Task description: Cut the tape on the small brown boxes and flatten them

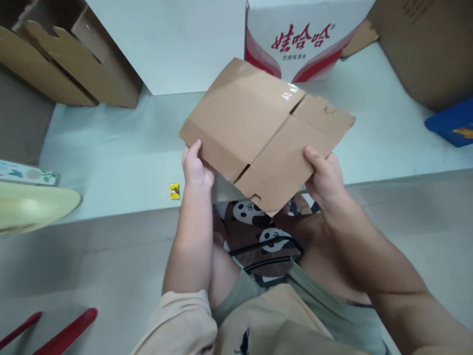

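Note:
A flattened brown cardboard box [240, 118] is held up, tilted, over the front edge of the pale green table. Slots and fold lines run across it, and a strip of clear tape shines near its upper right. My left hand [197, 165] grips its lower left edge, fingertips showing on the near face. At the right side my right hand [325, 175] clasps the flap, thumb on top and the other fingers hidden underneath. Left of my left hand, a small yellow wrapped packet [174, 191] lies on the table.
Behind the cardboard stand a white box [177, 44] and a red-and-white printed carton [295, 44]. Brown cartons [107, 64] fill the back left, a large one [428, 49] the back right. A blue packet [453, 123] sits right, a yellow-green object [37, 204] left.

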